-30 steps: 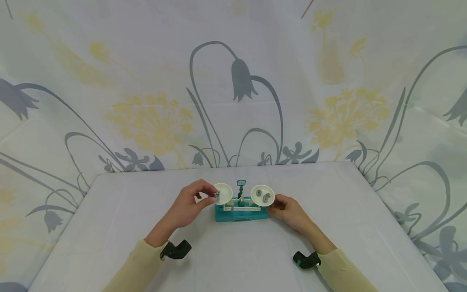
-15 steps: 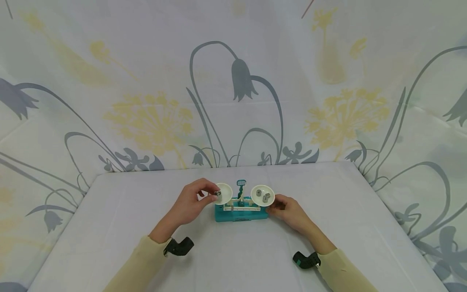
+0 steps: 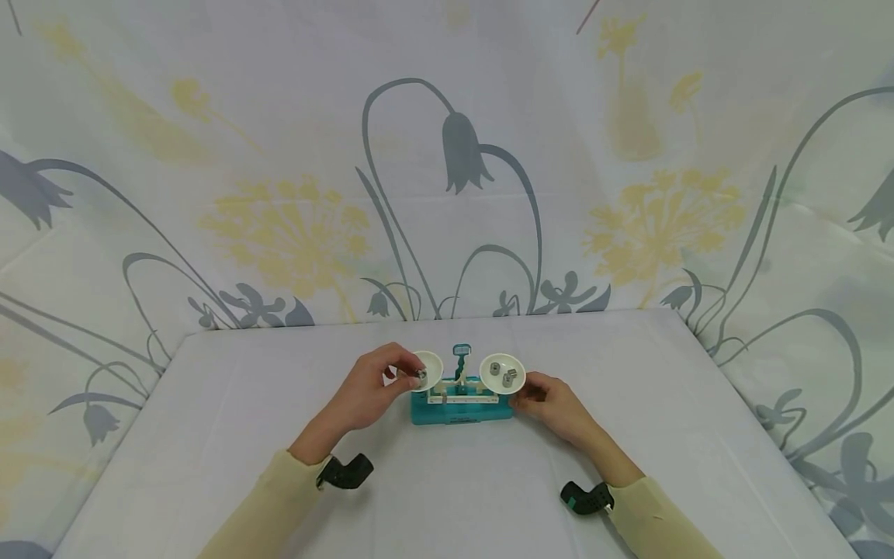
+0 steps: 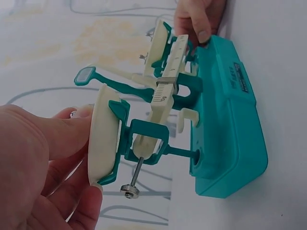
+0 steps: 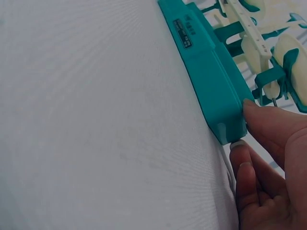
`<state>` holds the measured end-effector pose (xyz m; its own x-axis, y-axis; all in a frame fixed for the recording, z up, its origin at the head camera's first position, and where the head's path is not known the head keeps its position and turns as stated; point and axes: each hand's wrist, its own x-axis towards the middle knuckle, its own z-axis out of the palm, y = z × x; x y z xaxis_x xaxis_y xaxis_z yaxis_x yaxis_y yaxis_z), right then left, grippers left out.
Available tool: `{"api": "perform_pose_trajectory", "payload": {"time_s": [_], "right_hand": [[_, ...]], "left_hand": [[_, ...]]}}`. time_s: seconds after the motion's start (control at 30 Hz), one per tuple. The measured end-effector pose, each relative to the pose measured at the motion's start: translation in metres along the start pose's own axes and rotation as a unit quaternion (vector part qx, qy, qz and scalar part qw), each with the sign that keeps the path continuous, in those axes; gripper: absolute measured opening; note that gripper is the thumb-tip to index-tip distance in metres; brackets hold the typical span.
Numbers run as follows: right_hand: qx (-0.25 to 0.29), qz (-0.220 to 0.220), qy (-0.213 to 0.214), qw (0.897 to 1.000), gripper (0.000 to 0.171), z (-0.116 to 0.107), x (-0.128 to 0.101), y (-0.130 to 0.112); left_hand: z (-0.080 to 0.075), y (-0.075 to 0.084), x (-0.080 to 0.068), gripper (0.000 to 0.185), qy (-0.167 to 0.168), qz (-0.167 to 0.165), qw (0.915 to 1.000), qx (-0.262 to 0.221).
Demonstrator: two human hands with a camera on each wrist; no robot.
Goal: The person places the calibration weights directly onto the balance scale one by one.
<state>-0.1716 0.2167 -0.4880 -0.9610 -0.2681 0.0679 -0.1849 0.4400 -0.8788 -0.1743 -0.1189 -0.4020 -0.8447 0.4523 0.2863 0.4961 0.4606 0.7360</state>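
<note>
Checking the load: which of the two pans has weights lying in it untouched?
The pan on the person's right, holding two small metal weights; the other pan has fingers at it.

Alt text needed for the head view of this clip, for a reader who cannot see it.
A person's left hand pinches a small metal weight at the left pan of a teal balance scale on a white table. Their right hand touches the base's right end; the right pan holds more weights.

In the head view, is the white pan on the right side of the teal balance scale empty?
No: the right white pan holds two small metal weights, while the right hand touches the teal scale base.
</note>
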Motion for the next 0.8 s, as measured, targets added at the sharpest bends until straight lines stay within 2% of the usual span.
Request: {"api": "perform_pose_trajectory", "payload": {"time_s": [0.07, 0.23, 0.3, 0.47, 0.8], "right_hand": [[0.000, -0.006, -0.002, 1.000, 0.024, -0.001, -0.003, -0.013], [-0.008, -0.006, 0.001, 1.000, 0.024, -0.001, -0.004, -0.016], [-0.007, -0.008, 0.001, 1.000, 0.025, 0.000, -0.001, -0.004], [0.001, -0.009, 0.003, 1.000, 0.025, -0.001, 0.000, -0.001], [-0.005, -0.005, 0.003, 1.000, 0.022, -0.001, 0.001, -0.001]], "left_hand": [[0.000, 0.000, 0.000, 0.018, -0.005, 0.005, 1.0000, 0.003], [0.001, -0.001, 0.001, 0.017, -0.007, 0.008, 0.9999, 0.003], [0.002, -0.002, 0.001, 0.017, -0.006, 0.010, 0.9999, 0.000], [0.001, -0.001, 0.001, 0.017, -0.004, 0.014, 0.9999, -0.005], [-0.002, 0.002, 0.002, 0.013, 0.008, -0.003, 0.9999, -0.006]]}}
